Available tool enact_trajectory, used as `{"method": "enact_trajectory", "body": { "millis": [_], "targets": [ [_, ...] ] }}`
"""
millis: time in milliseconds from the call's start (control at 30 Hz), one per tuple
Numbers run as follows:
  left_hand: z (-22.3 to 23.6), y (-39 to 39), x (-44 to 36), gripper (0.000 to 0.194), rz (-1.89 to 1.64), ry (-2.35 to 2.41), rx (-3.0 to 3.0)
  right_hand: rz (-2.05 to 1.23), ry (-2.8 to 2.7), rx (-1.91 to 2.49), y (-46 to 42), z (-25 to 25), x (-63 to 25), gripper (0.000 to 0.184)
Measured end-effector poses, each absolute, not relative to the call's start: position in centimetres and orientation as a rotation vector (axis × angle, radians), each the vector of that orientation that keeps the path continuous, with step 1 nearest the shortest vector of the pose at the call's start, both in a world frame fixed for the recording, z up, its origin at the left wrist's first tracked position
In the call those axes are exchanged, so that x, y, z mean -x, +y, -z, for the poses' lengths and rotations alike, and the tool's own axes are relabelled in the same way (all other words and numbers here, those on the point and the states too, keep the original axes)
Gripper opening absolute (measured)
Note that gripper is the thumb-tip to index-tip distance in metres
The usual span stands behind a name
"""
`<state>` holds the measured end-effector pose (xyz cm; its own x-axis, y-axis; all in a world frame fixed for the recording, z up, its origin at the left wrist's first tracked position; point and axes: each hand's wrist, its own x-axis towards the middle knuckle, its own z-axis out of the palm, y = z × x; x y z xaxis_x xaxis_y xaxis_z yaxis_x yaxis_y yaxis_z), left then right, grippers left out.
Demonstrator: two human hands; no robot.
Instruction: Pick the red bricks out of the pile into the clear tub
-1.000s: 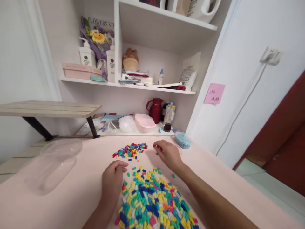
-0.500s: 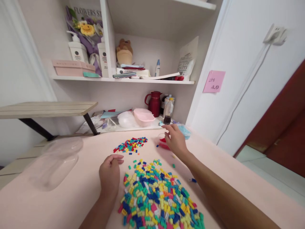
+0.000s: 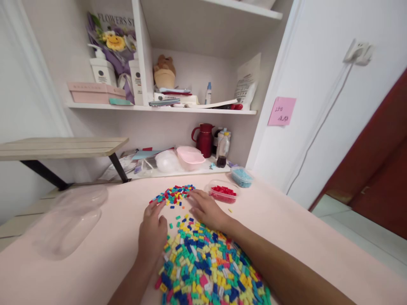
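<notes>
My left hand (image 3: pixel 153 226) is at the left edge of a small pile of colourful toy building bricks (image 3: pixel 173 194), fingers stretched toward it and nothing visible in them. On the pile's right side my right hand (image 3: pixel 208 210) lies low over the table, fingers extended and apart, the fingertips beside the bricks. Nearer to me spreads a much larger heap of bricks (image 3: pixel 210 262) in yellow, green, blue, pink and white, partly covered by my right forearm. A clear tub of red bricks (image 3: pixel 223 193) stands just beyond my right hand.
A clear tub of light-blue pieces (image 3: pixel 241 177) sits at the back right. Empty clear plastic containers (image 3: pixel 70 220) lie on the left. Behind the table are a pink lidded box (image 3: pixel 190 156), a red jug (image 3: pixel 204 140) and a bottle of dark liquid (image 3: pixel 223 152). A wooden riser (image 3: pixel 63 146) stands at the left.
My right hand has moved from above the red tub leftward and down to the small pile. My left hand has moved forward to the pile, its fingers now more stretched out.
</notes>
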<state>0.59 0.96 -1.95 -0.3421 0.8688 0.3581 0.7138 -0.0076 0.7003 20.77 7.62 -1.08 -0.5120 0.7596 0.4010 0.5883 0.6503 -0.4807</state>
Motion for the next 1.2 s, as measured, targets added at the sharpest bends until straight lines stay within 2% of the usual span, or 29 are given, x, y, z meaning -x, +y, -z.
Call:
{"method": "enact_trajectory", "body": {
  "millis": [167, 300, 433, 600, 800, 1033, 1200],
  "targets": [
    [1.8, 0.6, -1.4, 0.052, -0.859, 2.212, -1.940, -0.466, -2.343, 1.133, 7.7, 1.5, -21.0, 0.063],
    [2.0, 0.3, -1.8, 0.046, -0.713, 2.228, -2.064, -0.541, -2.280, 1.131, 8.1, 1.6, -21.3, 0.059],
    [2.3, 0.3, -1.6, 0.043, -0.817, 2.206, -2.024, -0.538, -2.306, 1.018, 8.8, -0.1, -20.8, 0.057],
    [2.8, 0.5, -1.2, 0.042, -0.985, 2.162, -1.983, -0.292, -2.468, 0.817, 9.4, -1.6, -17.2, 0.057],
    [2.8, 0.6, -1.2, 0.040, -1.112, 2.148, -1.908, -0.013, -2.608, 0.995, 9.8, 0.4, -14.5, 0.044],
    [2.2, 0.3, -1.3, 0.042, -1.032, 2.141, -1.894, -0.175, -2.487, 0.862, 8.4, 1.0, -18.4, 0.040],
    [1.5, 0.1, -1.4, 0.053, -0.885, 2.152, -1.957, -0.324, -2.199, 0.906, 7.2, 1.3, -20.7, 0.038]
  ]
}}
